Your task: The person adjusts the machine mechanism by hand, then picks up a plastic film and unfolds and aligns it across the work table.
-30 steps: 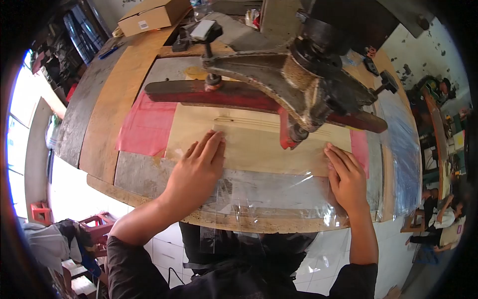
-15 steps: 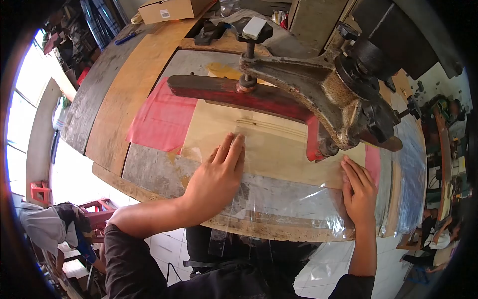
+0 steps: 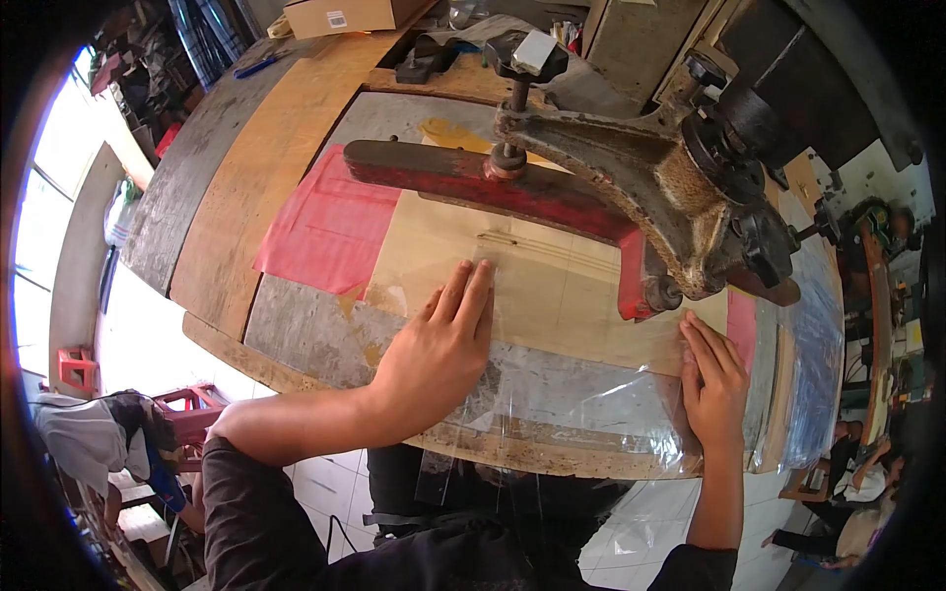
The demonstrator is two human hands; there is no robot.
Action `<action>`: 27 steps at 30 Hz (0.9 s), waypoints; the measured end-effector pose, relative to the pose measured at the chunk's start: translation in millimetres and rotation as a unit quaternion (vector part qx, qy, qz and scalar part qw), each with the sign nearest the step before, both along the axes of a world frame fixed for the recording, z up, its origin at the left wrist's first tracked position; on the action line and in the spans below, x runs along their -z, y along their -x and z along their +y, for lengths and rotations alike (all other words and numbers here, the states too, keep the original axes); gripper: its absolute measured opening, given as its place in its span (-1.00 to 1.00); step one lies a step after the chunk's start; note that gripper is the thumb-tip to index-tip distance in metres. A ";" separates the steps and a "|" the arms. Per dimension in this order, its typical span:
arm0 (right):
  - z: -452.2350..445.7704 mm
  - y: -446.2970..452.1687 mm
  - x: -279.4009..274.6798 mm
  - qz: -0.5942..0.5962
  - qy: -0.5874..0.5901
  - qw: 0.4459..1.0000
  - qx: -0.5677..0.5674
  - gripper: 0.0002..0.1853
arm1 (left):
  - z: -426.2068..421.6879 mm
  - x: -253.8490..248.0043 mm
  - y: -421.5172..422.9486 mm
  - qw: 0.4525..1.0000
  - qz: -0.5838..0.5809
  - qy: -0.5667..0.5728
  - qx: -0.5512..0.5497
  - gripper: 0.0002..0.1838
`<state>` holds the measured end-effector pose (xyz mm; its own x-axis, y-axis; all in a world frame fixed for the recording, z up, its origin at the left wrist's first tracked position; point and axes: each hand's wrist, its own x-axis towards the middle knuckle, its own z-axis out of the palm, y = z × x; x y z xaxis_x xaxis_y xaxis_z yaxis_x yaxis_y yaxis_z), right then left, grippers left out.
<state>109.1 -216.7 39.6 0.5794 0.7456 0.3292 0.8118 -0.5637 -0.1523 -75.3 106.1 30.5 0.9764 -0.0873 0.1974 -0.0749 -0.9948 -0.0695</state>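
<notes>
My left hand [image 3: 440,345] lies on a clear plastic sheet [image 3: 576,399], its fingers stretched out toward the machine. Under the plastic is a tan sheet [image 3: 552,310] with thin line marks near its middle. My right hand [image 3: 711,379] rests at the right end of the plastic, fingers extended and flat. Above the tan sheet, just beyond my fingers, stands a red and black metal bar [image 3: 443,172] with a bent right end. A cast metal arm [image 3: 601,153] carries the bar. Pink material [image 3: 330,227] shows to the left of the tan sheet.
A knob [image 3: 522,61] with a white block on it tops the bar's screw. The worktable [image 3: 261,158] has a cardboard box [image 3: 340,18] and a blue pen-like object [image 3: 254,67] at its far side. Clear plastic [image 3: 813,355] lies at the right. Other people [image 3: 857,483] are at the far right.
The whole view has shifted slightly, so the machine appears a little further right. Both hands keep nearly the same places on the plastic.
</notes>
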 end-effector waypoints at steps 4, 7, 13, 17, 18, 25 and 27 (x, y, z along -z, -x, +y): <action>0.5 0.7 -1.3 -0.002 -0.004 1.000 0.000 -0.53 | -0.5 -0.4 -0.4 1.000 0.007 -0.004 -0.004 -0.33; 2.1 2.2 -3.2 0.010 -0.007 1.000 0.002 -0.54 | 0.2 -1.3 -0.8 1.000 0.007 -0.001 -0.001 -0.33; 1.2 0.7 -2.5 0.004 -0.001 1.000 0.005 -0.54 | 3.5 0.0 -3.8 1.000 -0.011 0.013 0.005 -0.38; 1.0 -7.5 -0.3 -0.005 0.005 1.000 0.001 -0.54 | 4.5 1.5 -7.4 0.999 -0.026 0.029 0.003 -0.40; 1.5 -7.8 0.1 -0.004 0.005 1.000 0.002 -0.54 | 4.8 2.5 -8.2 0.999 -0.026 0.023 0.000 -0.41; 2.3 -10.2 0.1 -0.002 0.000 1.000 0.000 -0.54 | 4.9 3.3 -11.7 0.999 -0.030 0.029 -0.012 -0.42; 2.1 -11.2 1.1 0.000 -0.003 1.000 0.002 -0.54 | 4.5 2.6 -11.9 0.999 -0.031 0.033 -0.013 -0.42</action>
<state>120.3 -214.6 38.4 0.5818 0.7414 0.3344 0.8099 -0.5657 -0.1551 -63.4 110.6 27.9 0.9638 -0.0479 0.2621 -0.0475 -0.9988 -0.0079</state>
